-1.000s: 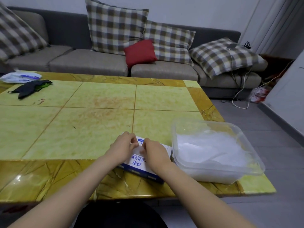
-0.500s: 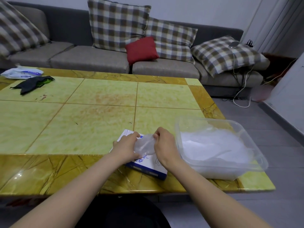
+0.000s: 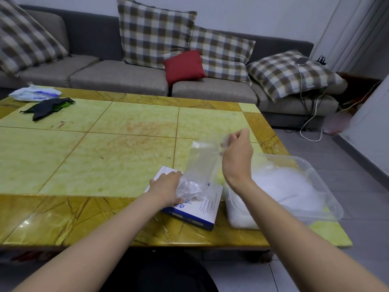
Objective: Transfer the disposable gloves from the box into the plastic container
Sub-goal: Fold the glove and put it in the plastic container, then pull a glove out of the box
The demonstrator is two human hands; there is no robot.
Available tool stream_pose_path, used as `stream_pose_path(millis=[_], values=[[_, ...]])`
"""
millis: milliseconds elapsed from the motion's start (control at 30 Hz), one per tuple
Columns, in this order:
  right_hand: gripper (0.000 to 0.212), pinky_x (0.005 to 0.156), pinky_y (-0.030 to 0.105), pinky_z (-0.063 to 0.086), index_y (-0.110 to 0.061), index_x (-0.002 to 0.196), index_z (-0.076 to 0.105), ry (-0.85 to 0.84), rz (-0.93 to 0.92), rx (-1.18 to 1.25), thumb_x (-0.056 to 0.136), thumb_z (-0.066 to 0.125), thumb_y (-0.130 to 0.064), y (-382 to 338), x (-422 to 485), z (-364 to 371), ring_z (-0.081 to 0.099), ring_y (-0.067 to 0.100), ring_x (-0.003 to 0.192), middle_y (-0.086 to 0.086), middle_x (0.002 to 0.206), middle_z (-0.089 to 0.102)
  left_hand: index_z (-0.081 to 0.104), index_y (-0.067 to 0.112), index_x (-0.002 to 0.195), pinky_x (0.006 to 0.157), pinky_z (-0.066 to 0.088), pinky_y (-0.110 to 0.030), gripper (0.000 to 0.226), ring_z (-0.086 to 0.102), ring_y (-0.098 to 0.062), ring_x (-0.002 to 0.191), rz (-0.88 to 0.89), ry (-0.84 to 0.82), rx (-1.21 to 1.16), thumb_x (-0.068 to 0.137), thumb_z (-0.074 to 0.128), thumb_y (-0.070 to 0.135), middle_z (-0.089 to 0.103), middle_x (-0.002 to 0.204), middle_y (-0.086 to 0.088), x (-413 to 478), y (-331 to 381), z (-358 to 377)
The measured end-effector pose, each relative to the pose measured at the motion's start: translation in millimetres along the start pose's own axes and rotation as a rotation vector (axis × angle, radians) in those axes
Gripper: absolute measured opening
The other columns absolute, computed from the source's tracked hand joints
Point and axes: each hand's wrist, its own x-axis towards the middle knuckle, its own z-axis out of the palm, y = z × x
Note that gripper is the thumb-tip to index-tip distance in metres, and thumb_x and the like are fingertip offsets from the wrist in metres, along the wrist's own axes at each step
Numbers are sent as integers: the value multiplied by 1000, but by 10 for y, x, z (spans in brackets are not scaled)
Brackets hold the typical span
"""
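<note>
The right hand (image 3: 236, 152) was raised above the counter (image 3: 105, 161), its grip pinched tight on the upper end of one clear disposable glove (image 3: 202, 163). The glove hung stretched down and to the left towards the box (image 3: 197, 207). Its crumpled lower end was still at the box top, just beside the left hand (image 3: 166, 187). That hand lay on the left part of the box with its fingers bent against the plastic. Whether its grip had hold of the glove or only pressed down could not be told. The box lay flat near the near edge of the counter, white with a dark blue band along its near side. It carried blue Chinese characters partly hidden by the hand and too blurred to read, and a blue outline drawing of a glove (image 3: 207, 204). Just right of it, almost touching, stood the plastic container (image 3: 237, 218), clear, holding a pale heap of gloves (image 3: 280, 186). At the far left of the counter lay a dark cloth (image 3: 48, 107) and, beyond it, a white packet (image 3: 34, 93) with blue print that could not be read. Behind the counter stood a grey sofa (image 3: 117, 76) with checked cushions and one red cushion (image 3: 184, 66).
</note>
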Motion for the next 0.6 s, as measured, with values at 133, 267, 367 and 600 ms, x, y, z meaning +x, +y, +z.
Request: stream_pose_path(millis=[133, 267, 367, 600], values=[[17, 70, 46, 48, -11, 85, 38, 6, -19, 4, 100, 30, -8, -94, 168, -165, 55, 31, 82, 11, 88, 56, 31, 15, 137, 87, 42, -31, 75, 49, -24, 116, 28, -57, -183, 77, 75, 20, 50, 132, -5, 27, -34, -161], [23, 71, 48, 50, -15, 80, 36, 7, 9, 73, 98, 27, -6, -118, 202, -269, 60, 31, 82, 8, 83, 57, 19, 18, 147, 93, 45, -29, 91, 46, -25, 122, 76, -80, -331, 74, 73, 7, 40, 141, -7, -24, 39, -407], [26, 72, 47, 53, -19, 78, 36, -62, 52, 56, 100, 27, -10, -101, 207, -297, 63, 29, 82, 6, 84, 58, 24, 21, 144, 102, 41, -39, 81, 41, -22, 124, 125, 103, -366, 75, 67, 12, 38, 137, -4, -93, 206, -497], [26, 77, 54, 53, -20, 77, 36, -134, 129, -4, 101, 33, -12, -35, 148, -361, 62, 27, 83, 0, 80, 53, 55, 20, 119, 90, 38, -27, 30, 45, -16, 112, 373, 346, -128, 91, 47, 12, 51, 119, 4, -145, 382, -157]])
